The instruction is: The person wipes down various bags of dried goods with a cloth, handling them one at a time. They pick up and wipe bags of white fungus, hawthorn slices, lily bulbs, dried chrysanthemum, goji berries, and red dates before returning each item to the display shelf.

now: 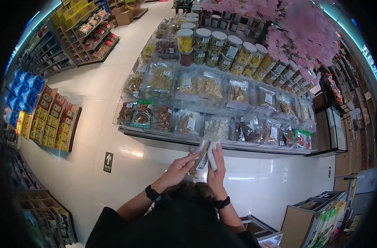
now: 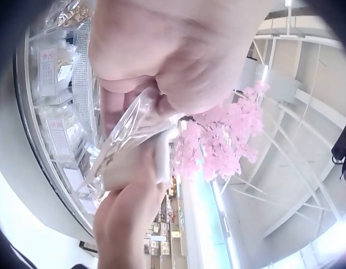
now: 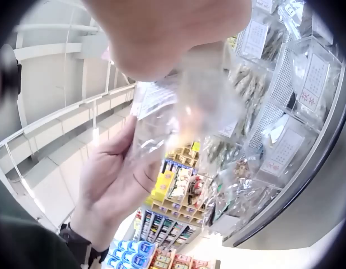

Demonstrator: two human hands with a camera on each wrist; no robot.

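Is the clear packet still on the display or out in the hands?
Out: both hands, left and right, hold the clear packet in front of the display shelf.

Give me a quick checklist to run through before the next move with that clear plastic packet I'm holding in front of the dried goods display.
1. Left hand holds the clear plastic packet: ok, its fingers rest along the side.
2. Right hand also grips it: ok, curled round the right edge.
3. Packet clear of the tiered display of bagged dried goods: ok, held just in front of the front edge.
4. White label readable: cannot tell, blurred in the right wrist view.
5. Packet sealed and undamaged: cannot tell.
6. Free slot in the front row: cannot tell, the bags lie packed close.
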